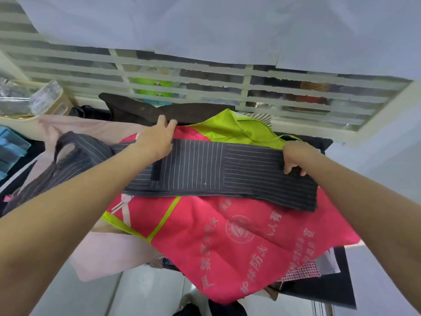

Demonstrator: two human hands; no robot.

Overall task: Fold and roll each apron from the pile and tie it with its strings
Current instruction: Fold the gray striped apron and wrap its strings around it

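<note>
Nearest, under both hands, the pinstriped apron (205, 174) lies folded into a band on the pink apron (239, 242). The right hand (296, 159) pinches its end; the left hand (157, 139) presses flat, fingers straight. Beyond the fingertips lies a green apron (230, 128).

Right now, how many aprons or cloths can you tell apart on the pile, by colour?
Dark pinstriped apron, under both hands: 1
Pink-red printed apron: 1
Lime-green cloth: 1
Pale pink cloth: 1
Dark brown cloth: 1
Total: 5; more may be buried.
</note>
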